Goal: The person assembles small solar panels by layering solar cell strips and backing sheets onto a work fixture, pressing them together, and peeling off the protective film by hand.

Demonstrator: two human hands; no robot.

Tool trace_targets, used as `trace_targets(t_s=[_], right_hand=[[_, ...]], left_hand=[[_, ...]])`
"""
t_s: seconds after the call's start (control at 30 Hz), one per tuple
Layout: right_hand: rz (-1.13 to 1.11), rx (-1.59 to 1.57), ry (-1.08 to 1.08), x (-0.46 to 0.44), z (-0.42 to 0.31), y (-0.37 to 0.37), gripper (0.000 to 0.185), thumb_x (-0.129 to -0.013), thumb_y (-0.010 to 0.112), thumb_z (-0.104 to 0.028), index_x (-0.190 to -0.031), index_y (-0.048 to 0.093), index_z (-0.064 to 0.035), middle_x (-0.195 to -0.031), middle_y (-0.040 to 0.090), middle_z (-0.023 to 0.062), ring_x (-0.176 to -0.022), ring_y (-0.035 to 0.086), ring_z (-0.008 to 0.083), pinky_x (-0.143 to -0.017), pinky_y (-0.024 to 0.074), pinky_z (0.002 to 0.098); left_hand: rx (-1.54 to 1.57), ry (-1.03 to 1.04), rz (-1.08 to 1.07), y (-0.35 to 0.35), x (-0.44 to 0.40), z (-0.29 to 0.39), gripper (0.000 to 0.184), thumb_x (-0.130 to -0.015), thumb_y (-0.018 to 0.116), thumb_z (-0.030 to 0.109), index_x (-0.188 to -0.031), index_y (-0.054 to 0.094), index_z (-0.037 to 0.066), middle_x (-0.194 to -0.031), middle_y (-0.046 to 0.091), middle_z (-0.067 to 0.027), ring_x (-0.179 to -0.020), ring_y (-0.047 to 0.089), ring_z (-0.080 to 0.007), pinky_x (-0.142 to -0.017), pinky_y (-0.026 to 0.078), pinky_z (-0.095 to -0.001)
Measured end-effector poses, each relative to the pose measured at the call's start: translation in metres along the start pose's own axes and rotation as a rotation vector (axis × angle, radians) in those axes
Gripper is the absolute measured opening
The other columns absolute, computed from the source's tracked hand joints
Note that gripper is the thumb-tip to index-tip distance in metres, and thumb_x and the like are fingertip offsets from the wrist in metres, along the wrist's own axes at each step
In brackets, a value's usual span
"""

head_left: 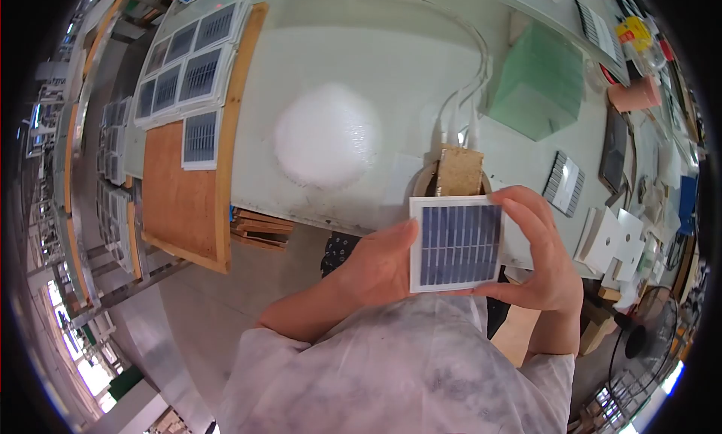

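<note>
A small square solar panel (460,244) with a white frame is held up in front of my chest, its dark blue cells facing the camera. My left hand (385,262) grips its left edge, the thumb at the upper left and the other fingers hidden behind. On the opposite side, my right hand (543,255) has fingers at the top right corner and thumb at the bottom right. Just beyond the panel is a brownish metal block (459,171) on a round base, with pale cables (481,73) running from it across the table.
Several framed solar panels (199,74) lie on a wooden tray (184,208) at the left. A white mound (327,137) rests on the table (316,43). To the right are a green translucent block (538,80), a loose cell strip (564,183), white plates (613,242) and a fan (641,336).
</note>
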State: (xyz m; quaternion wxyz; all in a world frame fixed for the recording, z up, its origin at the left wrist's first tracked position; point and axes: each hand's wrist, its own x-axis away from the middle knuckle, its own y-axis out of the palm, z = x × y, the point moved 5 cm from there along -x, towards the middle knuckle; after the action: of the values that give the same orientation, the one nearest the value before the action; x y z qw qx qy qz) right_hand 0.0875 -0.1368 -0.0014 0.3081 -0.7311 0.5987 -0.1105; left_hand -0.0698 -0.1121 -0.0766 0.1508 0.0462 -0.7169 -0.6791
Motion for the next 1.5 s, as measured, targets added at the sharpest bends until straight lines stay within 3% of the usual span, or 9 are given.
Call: trace_targets(t_s=[0.07, 0.2, 0.27, 0.53, 0.8, 0.87, 1.07, 1.3, 1.5], right_hand=[[0.007, -0.06, 0.015, 0.002, 0.003, 0.0, 0.086, -0.052, 0.083, -0.016, -0.125, 0.039, 0.0009, -0.119, 0.045, 0.018, -0.111, 0.043, 0.0352, -0.093, 0.0354, 0.0415], [0.006, -0.161, 0.066, 0.005, 0.012, -0.001, 0.09, -0.049, 0.084, -0.017, -0.125, 0.04, 0.0007, -0.12, 0.045, 0.017, -0.114, 0.041, 0.034, -0.096, 0.0318, 0.0423], [0.0, -0.179, 0.077, 0.005, 0.013, -0.001, 0.091, -0.049, 0.084, -0.018, -0.125, 0.039, 0.0003, -0.12, 0.045, 0.0167, -0.114, 0.041, 0.034, -0.097, 0.0304, 0.0432], [-0.005, -0.12, -0.003, 0.003, 0.011, -0.001, 0.093, -0.051, 0.084, -0.02, -0.129, 0.036, -0.0021, -0.12, 0.046, 0.0165, -0.114, 0.042, 0.035, -0.101, 0.0211, 0.0513], [-0.019, -0.034, -0.015, 0.001, 0.006, -0.003, 0.094, -0.048, 0.083, -0.018, -0.128, 0.036, -0.0031, -0.12, 0.046, 0.0173, -0.111, 0.044, 0.0357, -0.099, 0.022, 0.0546], [-0.02, -0.027, -0.018, 0.002, 0.007, -0.003, 0.095, -0.047, 0.084, -0.018, -0.128, 0.036, -0.0033, -0.12, 0.046, 0.0175, -0.111, 0.045, 0.0357, -0.099, 0.0226, 0.0552], [-0.04, -0.002, -0.022, 0.003, 0.007, -0.001, 0.101, -0.049, 0.084, -0.022, -0.133, 0.031, -0.0068, -0.121, 0.045, 0.0195, -0.117, 0.04, 0.0391, -0.101, 0.0197, 0.0563], [0.018, 0.022, -0.038, 0.002, 0.004, -0.002, 0.096, -0.046, 0.085, -0.018, -0.128, 0.036, -0.0071, -0.119, 0.047, 0.0173, -0.11, 0.046, 0.0366, -0.097, 0.0237, 0.0573], [0.026, 0.025, -0.042, 0.002, 0.004, -0.002, 0.096, -0.046, 0.085, -0.019, -0.127, 0.036, -0.0071, -0.119, 0.047, 0.0174, -0.11, 0.046, 0.0368, -0.097, 0.0235, 0.0572]], left_hand=[[-0.086, -0.021, 0.014, 0.002, -0.001, -0.001, 0.059, -0.093, 0.036, 0.042, -0.135, 0.024, 0.003, -0.133, 0.038, -0.0125, -0.121, 0.04, -0.0279, -0.099, 0.034, -0.0481], [-0.052, -0.018, 0.047, 0.003, -0.002, -0.002, 0.058, -0.093, 0.035, 0.042, -0.136, 0.024, 0.004, -0.133, 0.038, -0.0118, -0.121, 0.041, -0.0275, -0.1, 0.034, -0.0462], [-0.101, -0.037, 0.098, 0.0, -0.002, -0.002, 0.061, -0.093, 0.032, 0.044, -0.137, 0.02, 0.005, -0.138, 0.032, -0.0125, -0.125, 0.035, -0.032, -0.098, 0.03, -0.0579], [-0.031, -0.035, 0.035, 0.008, -0.003, 0.0, 0.061, -0.092, 0.034, 0.045, -0.137, 0.021, 0.005, -0.136, 0.034, -0.0132, -0.123, 0.038, -0.0322, -0.095, 0.033, -0.0589], [-0.061, -0.022, 0.051, 0.009, -0.004, 0.001, 0.063, -0.091, 0.038, 0.045, -0.136, 0.022, 0.003, -0.132, 0.038, -0.0141, -0.119, 0.043, -0.0312, -0.094, 0.038, -0.0537], [-0.116, -0.023, 0.031, 0.007, -0.004, 0.0, 0.062, -0.093, 0.03, 0.045, -0.137, 0.019, 0.004, -0.137, 0.032, -0.0152, -0.123, 0.037, -0.0346, -0.094, 0.033, -0.0605], [-0.138, -0.015, 0.05, 0.008, -0.004, 0.001, 0.061, -0.093, 0.031, 0.044, -0.137, 0.019, 0.004, -0.137, 0.032, -0.0152, -0.122, 0.038, -0.0349, -0.094, 0.033, -0.0601], [-0.019, -0.004, 0.068, 0.008, -0.005, 0.0, 0.054, -0.094, 0.033, 0.039, -0.135, 0.025, 0.004, -0.132, 0.039, -0.0141, -0.118, 0.043, -0.0322, -0.094, 0.037, -0.0571], [-0.115, -0.011, 0.121, 0.008, -0.004, 0.0, 0.061, -0.093, 0.032, 0.042, -0.137, 0.019, 0.003, -0.137, 0.032, -0.015, -0.123, 0.037, -0.034, -0.096, 0.033, -0.059]])
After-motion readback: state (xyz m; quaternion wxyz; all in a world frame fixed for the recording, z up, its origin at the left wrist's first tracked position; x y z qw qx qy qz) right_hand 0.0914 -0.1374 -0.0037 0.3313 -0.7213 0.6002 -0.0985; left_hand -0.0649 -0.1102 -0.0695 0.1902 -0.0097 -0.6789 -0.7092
